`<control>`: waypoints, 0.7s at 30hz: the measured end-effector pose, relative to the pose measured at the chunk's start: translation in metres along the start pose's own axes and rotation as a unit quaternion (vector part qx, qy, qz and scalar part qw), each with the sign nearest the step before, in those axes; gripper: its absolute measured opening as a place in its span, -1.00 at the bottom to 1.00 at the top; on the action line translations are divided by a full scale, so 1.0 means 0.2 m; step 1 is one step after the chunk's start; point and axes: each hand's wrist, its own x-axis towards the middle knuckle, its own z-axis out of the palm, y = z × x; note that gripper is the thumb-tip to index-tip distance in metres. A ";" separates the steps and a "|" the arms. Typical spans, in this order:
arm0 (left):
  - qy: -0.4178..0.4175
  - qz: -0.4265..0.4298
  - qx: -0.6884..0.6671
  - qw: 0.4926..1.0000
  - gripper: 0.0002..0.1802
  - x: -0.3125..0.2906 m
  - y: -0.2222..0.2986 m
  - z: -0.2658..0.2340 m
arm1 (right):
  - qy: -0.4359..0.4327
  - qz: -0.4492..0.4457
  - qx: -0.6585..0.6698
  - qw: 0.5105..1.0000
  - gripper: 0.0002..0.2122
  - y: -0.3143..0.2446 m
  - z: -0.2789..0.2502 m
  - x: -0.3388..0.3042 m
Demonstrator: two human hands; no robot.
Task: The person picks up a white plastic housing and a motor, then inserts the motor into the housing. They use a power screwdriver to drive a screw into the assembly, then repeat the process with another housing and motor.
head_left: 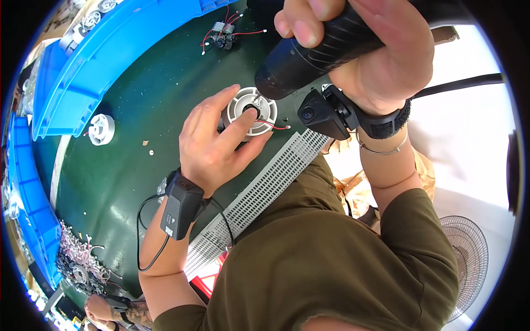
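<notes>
- Head view: looks down on a dark green work surface (pixel 160 165); clock positions taken from the middle of the view.
- At 12 o'clock, close to centre: a round white plastic housing with radial ribs (pixel 268 110), with open side up. Holds a small black round centre piece (pixel 252 106), with a thin red wire (pixel 276 126) trailing out over the rim towards 4 o'clock.
- Clamps this housing with the left hand (pixel 210 140), reaching in from 10 o'clock: fingers spread, thumb at the 5 o'clock edge, index fingertip on the centre piece.
- Grips a thick black power driver with a ribbed grip (pixel 331 49) in the right hand (pixel 383 60), between 1 and 2 o'clock, with fingers wrapped tightly around. Aims the nose into the housing, just beyond the left index fingertip; cannot tell any contact between bit and screw.
- Done, by judgement: centre piece placed inside, wire led out.
- Left, by judgement: fastening, apparently under way; cannot count any screws in place.
- Also untouched by either hand: a second white ribbed housing (pixel 101 130) between 9 and 10 o'clock, and a grey-and-black cluster of motor parts with red wires (pixel 222 39) between 11 and 12.
- Farther out: a long bright blue plastic bin (pixel 110 63) at 10 o'clock, a heap of small wired parts (pixel 83 259) at 8.
</notes>
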 end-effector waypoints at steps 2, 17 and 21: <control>0.001 -0.002 0.002 1.000 -0.63 0.00 0.00 -0.01 | 0.042 0.062 -0.080 0.994 -0.56 -0.04 0.05 -0.02; -0.013 -0.019 -0.011 1.000 -0.62 0.00 0.01 -0.01 | 0.299 0.262 0.083 0.914 -0.54 -0.07 0.22 0.02; -0.011 0.012 -0.002 1.000 -0.61 0.02 0.00 -0.01 | 0.253 0.236 -0.072 0.936 -0.53 -0.07 0.23 0.01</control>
